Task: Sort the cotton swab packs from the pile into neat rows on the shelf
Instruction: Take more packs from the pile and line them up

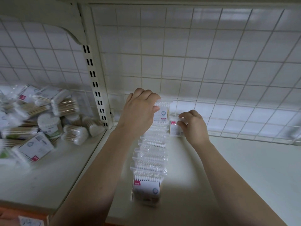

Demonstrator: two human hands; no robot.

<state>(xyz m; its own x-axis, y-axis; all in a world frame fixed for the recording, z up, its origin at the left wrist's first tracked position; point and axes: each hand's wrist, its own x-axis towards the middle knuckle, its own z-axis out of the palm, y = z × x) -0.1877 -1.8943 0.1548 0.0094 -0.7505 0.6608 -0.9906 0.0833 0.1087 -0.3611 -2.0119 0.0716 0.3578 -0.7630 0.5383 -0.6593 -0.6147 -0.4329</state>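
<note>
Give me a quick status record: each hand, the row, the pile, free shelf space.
left hand: grips the rear pack of the row
right hand: pinches a single pack just right of the row's rear end
row: one line of packs running front to back
pile: loose packs, unsorted, in the left bay
shelf: bare surface right of the row

Cotton swab packs: clear plastic, white tips, white label with pink tag.
- One row (149, 154) of upright packs runs front to back on the white shelf (244, 176). The rearmost pack (162, 111) is gripped by the left hand (138, 110).
- A single pack (175, 129) stands just right of the row's rear, pinched by the right hand (193, 126).
- The pile (40, 121) lies jumbled in the left bay.
</note>
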